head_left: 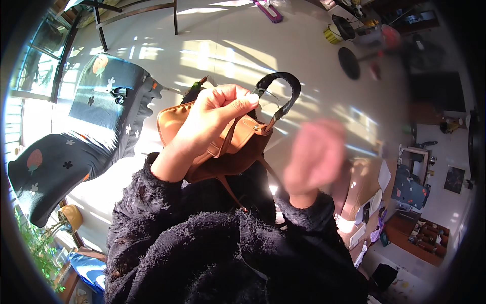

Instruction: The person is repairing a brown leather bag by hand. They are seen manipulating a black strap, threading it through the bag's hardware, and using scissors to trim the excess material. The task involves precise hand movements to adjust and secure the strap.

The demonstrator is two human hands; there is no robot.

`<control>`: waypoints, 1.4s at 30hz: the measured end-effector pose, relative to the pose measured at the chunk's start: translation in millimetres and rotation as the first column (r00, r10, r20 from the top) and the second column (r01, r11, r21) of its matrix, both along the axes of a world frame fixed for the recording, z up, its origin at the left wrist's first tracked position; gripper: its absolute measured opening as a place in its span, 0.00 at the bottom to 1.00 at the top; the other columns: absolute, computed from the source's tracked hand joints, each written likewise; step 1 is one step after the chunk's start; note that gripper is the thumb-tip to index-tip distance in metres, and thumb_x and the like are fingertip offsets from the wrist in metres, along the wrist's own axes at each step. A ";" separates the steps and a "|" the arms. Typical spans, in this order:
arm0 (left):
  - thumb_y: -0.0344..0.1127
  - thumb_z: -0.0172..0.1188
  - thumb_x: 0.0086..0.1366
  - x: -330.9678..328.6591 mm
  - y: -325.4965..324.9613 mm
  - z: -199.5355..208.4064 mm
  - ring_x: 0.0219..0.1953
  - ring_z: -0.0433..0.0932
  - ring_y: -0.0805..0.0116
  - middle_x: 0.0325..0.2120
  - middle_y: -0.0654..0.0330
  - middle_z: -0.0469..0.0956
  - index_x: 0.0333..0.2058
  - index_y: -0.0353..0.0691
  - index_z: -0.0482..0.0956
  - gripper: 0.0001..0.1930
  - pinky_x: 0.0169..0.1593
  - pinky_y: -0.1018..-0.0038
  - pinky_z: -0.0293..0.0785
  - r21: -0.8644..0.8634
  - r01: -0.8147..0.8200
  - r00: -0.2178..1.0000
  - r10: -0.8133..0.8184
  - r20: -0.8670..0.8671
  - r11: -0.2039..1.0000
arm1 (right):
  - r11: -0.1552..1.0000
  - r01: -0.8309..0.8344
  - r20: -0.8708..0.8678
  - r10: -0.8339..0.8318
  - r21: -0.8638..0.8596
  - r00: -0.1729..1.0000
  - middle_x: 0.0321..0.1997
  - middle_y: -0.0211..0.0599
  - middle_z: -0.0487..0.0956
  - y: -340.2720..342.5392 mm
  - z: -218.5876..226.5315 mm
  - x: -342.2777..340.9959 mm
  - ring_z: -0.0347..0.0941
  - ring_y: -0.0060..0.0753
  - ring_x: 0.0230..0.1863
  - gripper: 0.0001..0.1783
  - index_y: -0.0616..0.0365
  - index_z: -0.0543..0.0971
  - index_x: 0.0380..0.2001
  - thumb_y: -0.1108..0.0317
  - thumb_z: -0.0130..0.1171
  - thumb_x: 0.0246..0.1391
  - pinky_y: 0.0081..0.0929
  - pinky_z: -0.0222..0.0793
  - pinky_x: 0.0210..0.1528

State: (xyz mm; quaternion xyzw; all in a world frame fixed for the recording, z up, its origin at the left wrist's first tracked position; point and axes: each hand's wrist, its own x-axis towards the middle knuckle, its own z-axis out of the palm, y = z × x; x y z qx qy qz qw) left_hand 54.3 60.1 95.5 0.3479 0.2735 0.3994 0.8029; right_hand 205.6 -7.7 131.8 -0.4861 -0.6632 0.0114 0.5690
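Observation:
A brown leather handbag [238, 142] rests at my lap, tilted, with its straps hanging toward me. One handle [291, 83] arches up and is wrapped over much of its length in dark, shiny material. My left hand [212, 114] reaches across the bag, thumb and fingers pinched on this handle at the left end of the dark wrapping. A bare brown stretch of the handle runs down from the pinch to the bag. My right hand [316, 152] is raised to the right of the bag, apart from it. Motion smears its fingers, so what they hold cannot be made out.
A chair or seat under a dark patterned cover [101, 96] stands at the left, with dark glasses [119, 93] on it. Below it is a potted plant [70, 218]. A cardboard box [362, 187] stands at my right. A yellow bin [332, 34] is farther off.

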 end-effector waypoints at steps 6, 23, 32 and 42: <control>0.36 0.55 0.61 -3.9 2.2 1.6 0.28 0.69 0.84 0.24 0.70 0.73 0.30 0.40 0.75 0.06 0.34 0.84 0.64 -0.019 0.043 0.994 -0.044 -0.096 0.999 | 0.865 -0.207 -0.084 0.190 -0.457 0.978 0.28 0.38 0.73 -2.2 -26.4 -30.1 0.70 0.27 0.26 0.07 0.66 0.72 0.32 0.77 0.56 0.46 0.20 0.65 0.31; 0.37 0.57 0.60 -0.3 1.6 0.4 0.23 0.65 0.85 0.20 0.71 0.70 0.24 0.40 0.71 0.09 0.28 0.86 0.62 -0.101 -0.047 0.994 0.037 -0.100 0.994 | 0.989 0.003 0.233 0.033 -0.150 0.972 0.23 0.33 0.72 15.7 -33.8 -45.3 0.68 0.36 0.25 0.10 0.58 0.74 0.25 0.79 0.62 0.34 0.28 0.61 0.31; 0.34 0.58 0.59 -1.2 2.0 2.9 0.30 0.70 0.83 0.24 0.69 0.73 0.27 0.39 0.74 0.06 0.37 0.85 0.66 -0.039 -0.088 0.992 0.084 -0.096 0.995 | 0.966 0.106 0.217 -0.054 -0.236 0.975 0.24 0.38 0.70 8.7 -26.7 -34.7 0.66 0.40 0.27 0.05 0.60 0.71 0.25 0.80 0.55 0.43 0.30 0.61 0.29; 0.37 0.52 0.64 3.6 -6.8 -2.9 0.23 0.66 0.84 0.22 0.70 0.71 0.33 0.38 0.76 0.09 0.28 0.86 0.63 -0.064 -0.002 1.000 0.001 -0.021 0.998 | 0.957 -0.025 0.284 0.111 -0.289 0.952 0.26 0.34 0.67 39.2 27.4 34.0 0.62 0.37 0.30 0.03 0.61 0.69 0.25 0.77 0.53 0.47 0.29 0.60 0.33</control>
